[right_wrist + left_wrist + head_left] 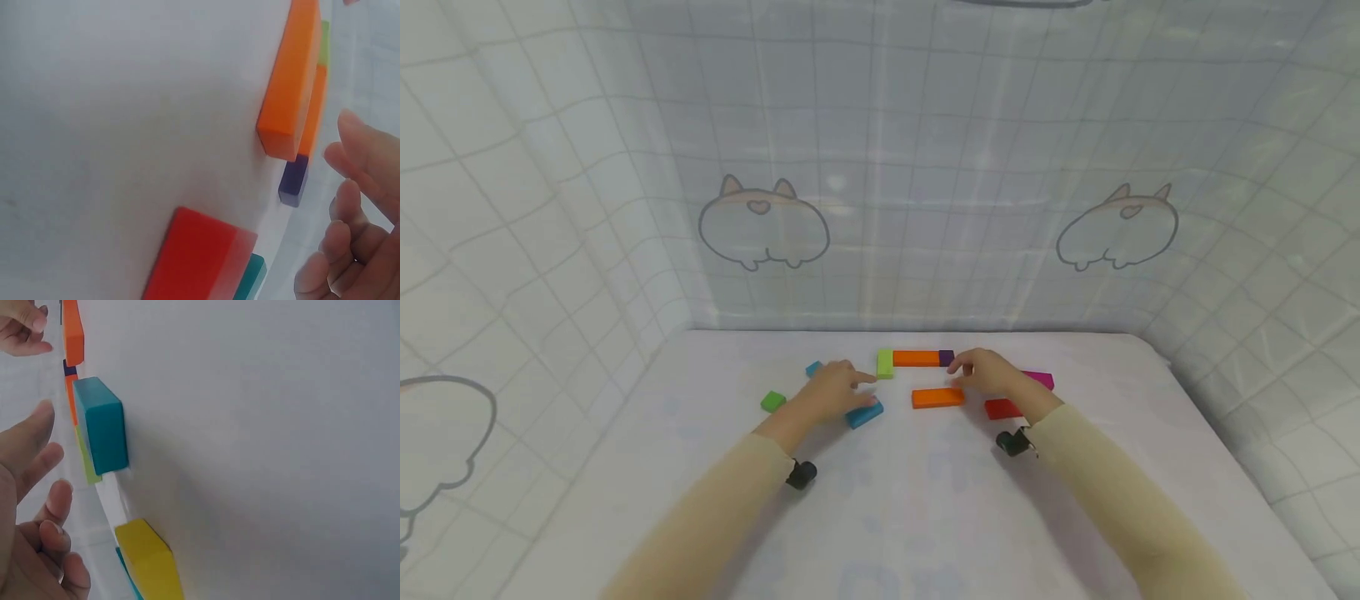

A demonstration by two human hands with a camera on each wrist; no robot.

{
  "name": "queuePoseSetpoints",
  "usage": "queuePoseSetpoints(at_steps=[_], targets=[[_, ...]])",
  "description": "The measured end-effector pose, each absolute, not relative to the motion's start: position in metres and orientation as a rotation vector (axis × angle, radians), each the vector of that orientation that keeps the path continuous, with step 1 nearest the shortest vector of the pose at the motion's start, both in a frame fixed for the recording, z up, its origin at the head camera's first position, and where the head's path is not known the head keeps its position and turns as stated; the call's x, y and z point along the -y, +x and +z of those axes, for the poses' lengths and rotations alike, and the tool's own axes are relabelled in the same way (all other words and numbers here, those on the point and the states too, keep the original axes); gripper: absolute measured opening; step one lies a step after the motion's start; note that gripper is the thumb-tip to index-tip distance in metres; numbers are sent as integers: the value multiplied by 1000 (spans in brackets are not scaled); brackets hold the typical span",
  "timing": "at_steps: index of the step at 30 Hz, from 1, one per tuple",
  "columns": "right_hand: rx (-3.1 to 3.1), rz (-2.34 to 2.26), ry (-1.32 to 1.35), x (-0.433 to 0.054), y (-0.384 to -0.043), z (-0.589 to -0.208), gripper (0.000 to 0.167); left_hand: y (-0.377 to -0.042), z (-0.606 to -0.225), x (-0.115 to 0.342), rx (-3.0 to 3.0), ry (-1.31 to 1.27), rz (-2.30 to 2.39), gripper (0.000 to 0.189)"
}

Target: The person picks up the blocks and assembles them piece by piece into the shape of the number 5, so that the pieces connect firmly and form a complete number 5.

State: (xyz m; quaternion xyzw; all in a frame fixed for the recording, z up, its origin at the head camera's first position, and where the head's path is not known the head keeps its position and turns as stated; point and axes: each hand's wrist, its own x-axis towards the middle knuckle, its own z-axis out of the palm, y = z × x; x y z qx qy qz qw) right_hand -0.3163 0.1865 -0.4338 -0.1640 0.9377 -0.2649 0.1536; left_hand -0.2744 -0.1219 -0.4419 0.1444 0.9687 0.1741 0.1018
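Observation:
My left hand (835, 390) hovers by a blue block (864, 414), its fingers loosely bent and holding nothing. Right of centre, my right hand (987, 372) is likewise unladen, between an orange block (937, 398) and a red block (1002, 408). Behind them, a lime block (885, 364), a longer orange block (916, 358) and a dark purple block (946, 358) stand side by side in a row. In the left wrist view, a gap separates the thumb from the blue block (105, 425). The right wrist view shows the fingers apart from the nearer orange block (290, 87).
Left of the row lie a green block (773, 402) and a small blue one (814, 368). A magenta block (1039, 379) is partly behind the right forearm. A yellow block (150, 562) appears in the left wrist view, a teal block (251, 277) in the right. Grid-patterned curtains (910, 208) enclose the white table (887, 508).

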Motion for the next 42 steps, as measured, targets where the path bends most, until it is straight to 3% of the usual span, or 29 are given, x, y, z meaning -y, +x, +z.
queuePoseSetpoints(at_steps=[16,42], targets=[[-2668,-738,-468,-190,-302,-443,24,-264,-448,152,-2791,675,448,50],[-2670,-740,-495,-187,-301,-448,19,-251,-457,135,-2896,644,292,50]])
